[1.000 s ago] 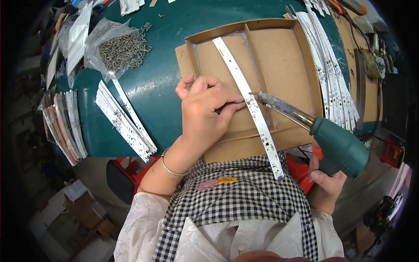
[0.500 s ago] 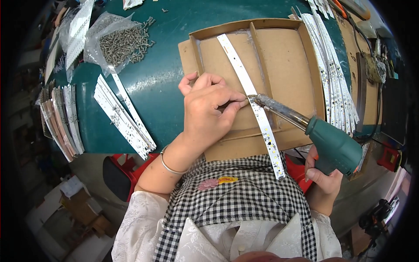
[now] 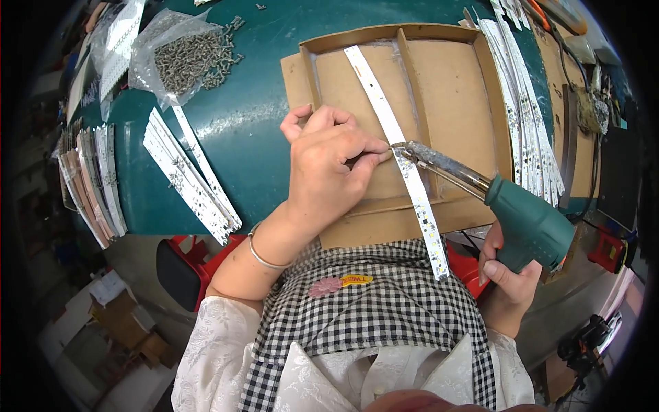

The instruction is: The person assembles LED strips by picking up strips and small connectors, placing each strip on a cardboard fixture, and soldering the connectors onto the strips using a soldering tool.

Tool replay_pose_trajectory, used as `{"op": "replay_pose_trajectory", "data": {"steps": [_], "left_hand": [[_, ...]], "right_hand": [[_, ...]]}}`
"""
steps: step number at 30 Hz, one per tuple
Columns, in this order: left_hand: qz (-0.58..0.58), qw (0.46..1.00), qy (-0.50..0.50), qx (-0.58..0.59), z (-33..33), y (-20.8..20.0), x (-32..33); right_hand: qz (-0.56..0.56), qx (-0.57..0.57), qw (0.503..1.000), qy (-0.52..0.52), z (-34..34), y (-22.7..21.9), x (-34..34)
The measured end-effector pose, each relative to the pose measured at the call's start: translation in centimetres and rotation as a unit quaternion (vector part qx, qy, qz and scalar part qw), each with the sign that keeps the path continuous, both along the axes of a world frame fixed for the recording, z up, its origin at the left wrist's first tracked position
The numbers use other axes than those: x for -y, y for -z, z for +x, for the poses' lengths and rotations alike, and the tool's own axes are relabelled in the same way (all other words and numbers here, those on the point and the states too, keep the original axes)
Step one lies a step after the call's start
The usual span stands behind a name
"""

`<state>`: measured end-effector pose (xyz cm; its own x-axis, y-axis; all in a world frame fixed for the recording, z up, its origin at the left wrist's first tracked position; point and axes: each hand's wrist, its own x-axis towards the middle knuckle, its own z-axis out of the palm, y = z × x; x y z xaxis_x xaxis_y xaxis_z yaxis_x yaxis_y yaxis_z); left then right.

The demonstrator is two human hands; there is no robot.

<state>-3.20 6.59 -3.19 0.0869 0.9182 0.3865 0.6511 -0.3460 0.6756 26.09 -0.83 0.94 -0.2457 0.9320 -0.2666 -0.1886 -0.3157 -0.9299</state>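
Observation:
A long white LED circuit strip [image 3: 384, 117] lies slantwise across a shallow cardboard tray [image 3: 429, 110], its near end jutting over the tray's front edge. My right hand [image 3: 511, 271] grips a green soldering gun [image 3: 528, 223] by its lower part. The gun's metal tip rests at the middle of the strip. From the left, my left hand [image 3: 336, 154] reaches over the tray, thumb and forefinger pinched at the strip's edge, right by the tip. Whatever is between those fingertips is too small to make out.
Small metal parts [image 3: 195, 62] spill from a clear plastic bag at the back left. Finished-looking strips [image 3: 189, 178] lie in a loose pile on the left, beside an upright stack [image 3: 96, 182]. More strips [image 3: 525, 117] lie along the tray's right side, near a dark cable [image 3: 596, 165].
Both hands stay almost in place. The soldering gun has shifted slightly, its tip still at the strip's middle, and the whole view has moved a little.

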Motion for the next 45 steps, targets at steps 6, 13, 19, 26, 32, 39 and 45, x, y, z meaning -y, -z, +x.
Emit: {"op": "replay_pose_trajectory", "data": {"steps": [6,13,19,26,32,39,45], "left_hand": [[0.004,1.000,-0.006,0.004,0.0,0.2,0.2],[0.003,1.000,-0.004,0.006,0.2,0.1,0.1],[0.000,1.000,-0.001,0.018,0.1,0.3,0.1],[-0.015,1.000,0.008,0.017,-0.4,-0.5,0.4],[0.026,0.998,0.008,-0.062,-0.9,-2.8,1.6],[0.047,0.950,0.286,-0.115,1.9,-5.8,3.3],[0.070,0.918,0.354,-0.166,3.7,-5.3,2.4]], "right_hand": [[-0.035,-0.010,0.995,0.095,-0.9,-1.0,0.1],[0.065,-0.116,0.985,0.112,0.8,-0.5,-1.0],[0.102,-0.127,0.977,0.139,1.3,-1.0,-1.3],[0.124,-0.128,0.975,0.134,1.9,-1.0,-1.2],[0.183,-0.102,0.962,0.175,2.7,-1.7,-1.3],[0.255,0.139,0.916,0.278,3.1,-1.8,-3.0],[0.276,0.499,0.765,0.301,6.8,1.5,-5.7]]}}
